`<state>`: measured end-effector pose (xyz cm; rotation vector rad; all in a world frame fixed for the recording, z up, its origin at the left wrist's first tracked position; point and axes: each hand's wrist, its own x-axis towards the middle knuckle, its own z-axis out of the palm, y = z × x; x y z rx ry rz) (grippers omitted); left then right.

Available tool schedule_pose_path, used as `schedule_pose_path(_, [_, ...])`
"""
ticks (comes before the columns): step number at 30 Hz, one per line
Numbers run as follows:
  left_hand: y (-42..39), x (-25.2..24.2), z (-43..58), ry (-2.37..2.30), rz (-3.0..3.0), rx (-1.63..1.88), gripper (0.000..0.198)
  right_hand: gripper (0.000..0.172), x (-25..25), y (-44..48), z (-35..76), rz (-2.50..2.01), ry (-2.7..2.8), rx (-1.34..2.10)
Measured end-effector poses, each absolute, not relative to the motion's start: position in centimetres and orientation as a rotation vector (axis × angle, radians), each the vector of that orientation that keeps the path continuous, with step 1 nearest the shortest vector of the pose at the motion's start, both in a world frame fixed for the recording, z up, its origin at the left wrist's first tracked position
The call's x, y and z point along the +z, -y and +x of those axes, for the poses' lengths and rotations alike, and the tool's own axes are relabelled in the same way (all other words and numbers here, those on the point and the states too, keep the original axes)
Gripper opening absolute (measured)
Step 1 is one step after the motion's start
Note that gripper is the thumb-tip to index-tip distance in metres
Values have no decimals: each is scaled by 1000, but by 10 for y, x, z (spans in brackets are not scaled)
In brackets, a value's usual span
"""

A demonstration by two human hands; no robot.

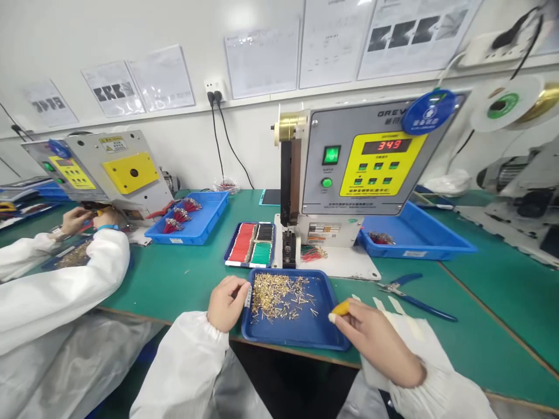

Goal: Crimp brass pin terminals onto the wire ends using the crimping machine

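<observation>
A blue tray (301,337) lies at the table's front edge, with many small brass-coloured metal pins (273,294) heaped mostly in its left half. At the tray's left rim is my left hand (227,302), its fingers curled and thumb against the forefinger; what they hold, if anything, is hidden. My right hand (378,337) is by the right rim, thumb and forefinger pinched together. A yellow finger cot (341,308) covers its forefinger. Anything between those fingertips is too small to make out.
Behind the tray stands a grey press machine (323,192) reading 349. A divided tray (227,256) holds red, black and green pieces. Blue-handled pliers (419,299) lie right. Blue bins (419,247) (205,224) hold wire bundles. A co-worker's hands (105,218) work at another machine, left.
</observation>
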<state>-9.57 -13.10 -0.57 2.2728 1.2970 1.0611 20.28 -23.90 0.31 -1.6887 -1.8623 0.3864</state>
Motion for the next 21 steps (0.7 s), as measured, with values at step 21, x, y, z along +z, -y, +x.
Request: schedule_pose_path(21, [112,27,-35,-732,2818,341,16,12,48,169,153,-1795,2546,57])
